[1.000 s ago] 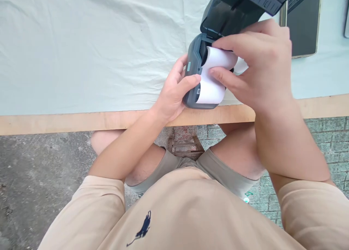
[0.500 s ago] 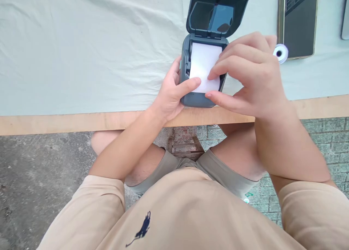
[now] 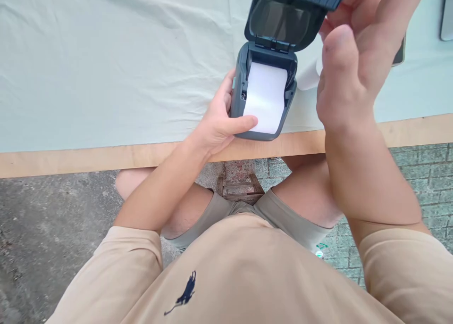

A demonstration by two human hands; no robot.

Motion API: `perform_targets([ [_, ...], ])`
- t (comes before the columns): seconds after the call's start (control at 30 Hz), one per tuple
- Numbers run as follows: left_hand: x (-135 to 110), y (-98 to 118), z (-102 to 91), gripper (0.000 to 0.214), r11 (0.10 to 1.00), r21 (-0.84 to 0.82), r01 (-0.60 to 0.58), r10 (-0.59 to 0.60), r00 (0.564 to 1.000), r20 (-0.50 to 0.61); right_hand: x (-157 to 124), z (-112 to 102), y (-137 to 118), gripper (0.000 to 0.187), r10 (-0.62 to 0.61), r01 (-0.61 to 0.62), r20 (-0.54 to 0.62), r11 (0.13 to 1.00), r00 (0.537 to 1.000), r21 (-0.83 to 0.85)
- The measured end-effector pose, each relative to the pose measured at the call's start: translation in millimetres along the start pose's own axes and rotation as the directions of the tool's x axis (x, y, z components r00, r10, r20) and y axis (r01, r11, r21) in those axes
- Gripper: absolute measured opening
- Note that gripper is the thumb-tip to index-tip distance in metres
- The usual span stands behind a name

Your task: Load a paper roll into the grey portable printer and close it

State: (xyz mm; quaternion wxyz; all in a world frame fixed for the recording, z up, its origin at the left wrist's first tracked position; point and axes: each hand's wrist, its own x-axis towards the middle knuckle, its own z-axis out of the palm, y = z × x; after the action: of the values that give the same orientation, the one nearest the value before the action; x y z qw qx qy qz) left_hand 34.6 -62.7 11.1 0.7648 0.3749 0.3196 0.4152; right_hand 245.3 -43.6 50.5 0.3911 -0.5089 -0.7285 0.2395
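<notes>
My left hand (image 3: 221, 126) grips the left side of a dark grey portable label printer (image 3: 264, 136), its thumb lying on the paper. The printer's lid (image 3: 300, 20) stands raised on its hinge, with a clear window in it. White paper (image 3: 267, 95) lies in the printer's bay, its loose end reaching the front edge. My right hand (image 3: 357, 55) is at the lid's right edge. Its fingers are bent behind the lid and partly hidden, while the thumb stands apart, not pinching it.
A pale cloth (image 3: 123, 74) covers the table, with a bare wooden front edge (image 3: 88, 159). Right of the printer lies a white roll (image 3: 309, 76), partly behind my right hand. A dark flat device (image 3: 399, 54) shows past that hand, and a grey object (image 3: 448, 17) lies at far right.
My right hand has left the paper and moved up and right to the lid. The lid has tilted somewhat toward me. The paper's end now reaches further toward the printer's front.
</notes>
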Motion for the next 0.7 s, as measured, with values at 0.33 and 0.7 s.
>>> perform_targets([
  [0.33,-1.4,4.1,5.0,0.053,0.993,-0.119,-0.005,0.015,0.997,0.080,1.3,-2.5,-21.7,0.032,-0.129,0.147,0.135,0.981,0.982,-0.128],
  [0.7,7.0,9.4,13.9,0.032,0.969,-0.246,0.011,-0.031,0.997,-0.077,3.0,5.0,-24.7,0.068,0.075,-0.093,0.204,0.992,0.976,0.081],
])
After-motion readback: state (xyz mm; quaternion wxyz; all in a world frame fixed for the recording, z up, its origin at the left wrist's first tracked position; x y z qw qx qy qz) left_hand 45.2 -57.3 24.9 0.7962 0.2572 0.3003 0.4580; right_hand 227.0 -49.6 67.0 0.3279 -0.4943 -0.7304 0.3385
